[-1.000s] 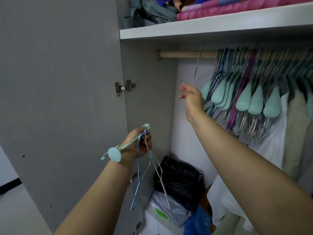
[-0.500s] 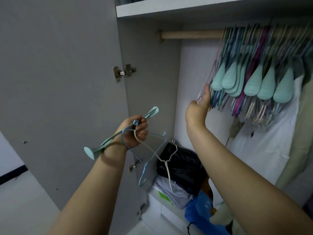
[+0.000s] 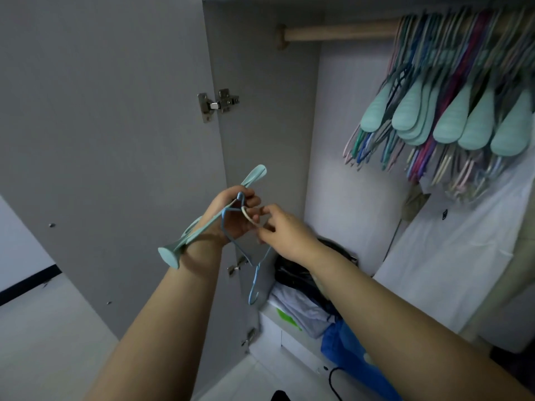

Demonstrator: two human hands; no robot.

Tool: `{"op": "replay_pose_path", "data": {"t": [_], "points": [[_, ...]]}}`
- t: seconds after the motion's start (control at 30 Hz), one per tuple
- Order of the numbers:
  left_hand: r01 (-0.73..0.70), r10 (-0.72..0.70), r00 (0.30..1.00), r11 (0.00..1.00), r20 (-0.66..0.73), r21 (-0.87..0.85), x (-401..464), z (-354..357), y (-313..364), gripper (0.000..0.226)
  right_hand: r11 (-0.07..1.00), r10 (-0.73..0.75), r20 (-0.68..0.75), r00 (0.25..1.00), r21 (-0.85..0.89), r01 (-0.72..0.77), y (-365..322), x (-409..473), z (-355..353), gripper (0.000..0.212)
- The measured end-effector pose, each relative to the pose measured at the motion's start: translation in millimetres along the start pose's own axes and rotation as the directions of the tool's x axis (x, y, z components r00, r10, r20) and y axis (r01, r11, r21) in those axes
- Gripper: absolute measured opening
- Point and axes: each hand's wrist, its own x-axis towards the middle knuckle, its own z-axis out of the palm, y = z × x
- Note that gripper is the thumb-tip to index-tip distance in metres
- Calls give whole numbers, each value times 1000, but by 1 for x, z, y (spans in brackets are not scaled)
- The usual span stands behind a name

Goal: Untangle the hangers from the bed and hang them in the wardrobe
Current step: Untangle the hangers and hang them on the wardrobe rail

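My left hand [image 3: 231, 217] grips a small bundle of hangers in front of the open wardrobe: a wide teal plastic hanger [image 3: 185, 241] that juts down-left past my wrist, a thin blue wire hanger [image 3: 256, 282] that dangles below with its hook down, and a white wire hanger [image 3: 249, 217]. My right hand [image 3: 285, 231] has come in beside the left and pinches the white wire hanger. High on the right, many teal and coloured hangers [image 3: 451, 111] hang crowded on the wooden rail [image 3: 338, 33].
The grey wardrobe door [image 3: 101, 125] stands open on the left, with a metal hinge [image 3: 218, 104]. White garments [image 3: 451, 256] hang under the rail at right. A black bag [image 3: 301, 273], folded clothes and blue fabric [image 3: 350, 345] lie on the wardrobe floor.
My right hand left the hangers on the rail and dropped down-left to the bundle, where it now pinches the white wire hanger. The view tilted slightly downward.
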Motion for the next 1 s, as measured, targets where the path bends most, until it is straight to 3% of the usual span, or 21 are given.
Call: {"op": "replay_pose_path", "data": {"t": [0.13, 0.23, 0.37, 0.47, 0.63, 0.83, 1.0], "points": [[82, -74, 986, 996, -148, 45, -5, -15, -7, 15, 976, -184, -43, 982, -130, 177, 2, -7, -3, 75], [137, -122, 973, 988, -195, 69, -10, -21, -15, 23, 900, -331, 29, 943, -291, 325, 2, -6, 3, 62], [195, -191, 963, 981, -190, 3, -16, -35, -25, 23, 804, -354, 221, 909, -426, 416, 15, 0, 1, 67], [220, -223, 957, 975, -188, -37, -19, -46, -32, 23, 661, -374, 317, 872, -568, 490, 3, -7, -11, 64], [299, -300, 932, 954, -203, -39, -16, -61, -38, 26, 404, -342, 337, 877, -790, 461, -15, -9, -12, 39], [343, -343, 937, 939, -67, -22, -21, -78, -38, 18, 460, -250, 288, 924, -805, 375, -7, -1, -6, 32], [358, -359, 931, 933, -74, -28, -22, -88, -41, 19, 58, -117, 465, 878, -879, 473, -1, -2, -16, 18]]}}
